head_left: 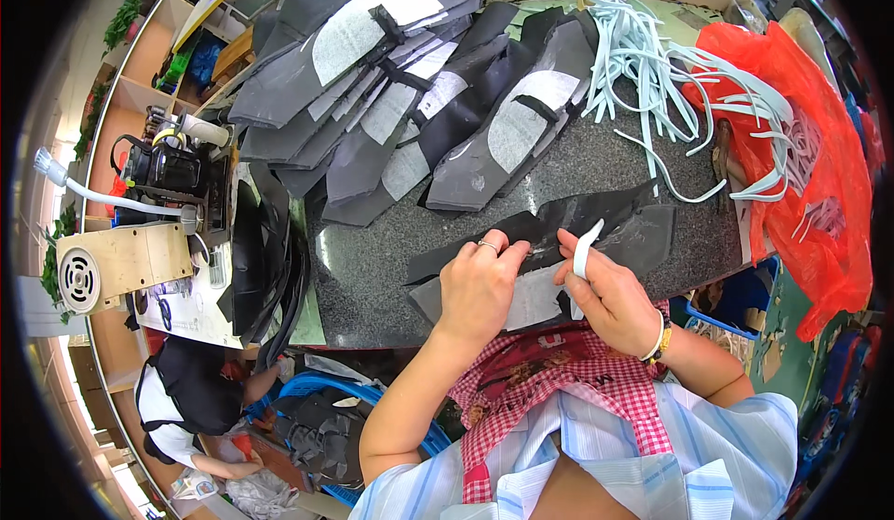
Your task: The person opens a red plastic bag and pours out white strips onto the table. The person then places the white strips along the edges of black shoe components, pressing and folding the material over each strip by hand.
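Note:
A black and grey sheet piece, like cut leather or fabric, lies along the near edge of the dark speckled table; its black flap (610, 208) is folded up along the far side. My left hand (477, 287), with a ring on one finger, pinches the flap's edge, thumb and fingers together. To its right, my right hand (615, 306) is closed around a narrow pale blue strip (583, 255). The strip stands up between the fingers, and a short end shows below them. My right fingertips are close to the same flap.
Stacked grey pieces with white half-round patches (372, 31) cover the table's far left. A tangle of pale blue strips (633, 64) lies far right, beside a red plastic bag (829, 241). Black sheets (256, 259) hang at left. Another person (191, 394) bends near a blue basket (312, 382).

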Demonstrator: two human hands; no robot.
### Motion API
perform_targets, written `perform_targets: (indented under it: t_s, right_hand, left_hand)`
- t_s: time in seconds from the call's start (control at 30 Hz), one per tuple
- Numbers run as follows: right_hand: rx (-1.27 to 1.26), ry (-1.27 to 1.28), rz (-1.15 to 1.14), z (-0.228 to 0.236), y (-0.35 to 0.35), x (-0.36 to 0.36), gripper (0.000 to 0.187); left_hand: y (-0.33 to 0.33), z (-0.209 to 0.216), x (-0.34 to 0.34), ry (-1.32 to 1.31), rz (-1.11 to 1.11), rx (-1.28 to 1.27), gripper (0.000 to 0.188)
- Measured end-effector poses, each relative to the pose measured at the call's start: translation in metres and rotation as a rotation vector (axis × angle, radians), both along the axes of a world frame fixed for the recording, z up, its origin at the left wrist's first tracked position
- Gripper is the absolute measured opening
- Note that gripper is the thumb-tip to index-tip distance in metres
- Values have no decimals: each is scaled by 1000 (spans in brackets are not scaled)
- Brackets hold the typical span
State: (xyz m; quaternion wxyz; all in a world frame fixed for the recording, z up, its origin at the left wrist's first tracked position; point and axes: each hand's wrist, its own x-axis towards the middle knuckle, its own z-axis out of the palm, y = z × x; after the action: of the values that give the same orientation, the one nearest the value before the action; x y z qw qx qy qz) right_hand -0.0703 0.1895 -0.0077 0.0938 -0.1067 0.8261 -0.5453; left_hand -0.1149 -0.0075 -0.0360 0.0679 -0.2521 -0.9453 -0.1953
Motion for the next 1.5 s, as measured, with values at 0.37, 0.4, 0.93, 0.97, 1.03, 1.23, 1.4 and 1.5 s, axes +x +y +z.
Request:
perform_targets:
  t_s: [0.37,0.4,0.93,0.97,1.03,1.23,1.4,1.5]
  right_hand:
    - [31,81,13,-7,1,2,17]
    - [60,108,14,-8,1,2,17]
    - [118,249,47,-15,-2,10,20]
    - [126,256,47,-16,-1,10,20]
    - [131,241,50,-18,-2,13,20]
    - [246,408,65,-28,-6,19,25]
    - [325,449,113,-31,-7,19,33]
    - [377,480,126,-29,-8,19,31]
  left_hand:
    - [7,7,-11,125,-396,-419,21]
    - [7,6,-12,124,-357,-344,18]
    - [17,-2,-22,-6,377,-87,18]
    - [17,-1,-28,42,313,-54,18]
    - [15,0,-33,51,10,246,19]
    - [16,-8,-34,-127,38,210,22]
    - [23,-9,-42,-21,164,282,19]
    - [18,1,-45,106,180,230,16]
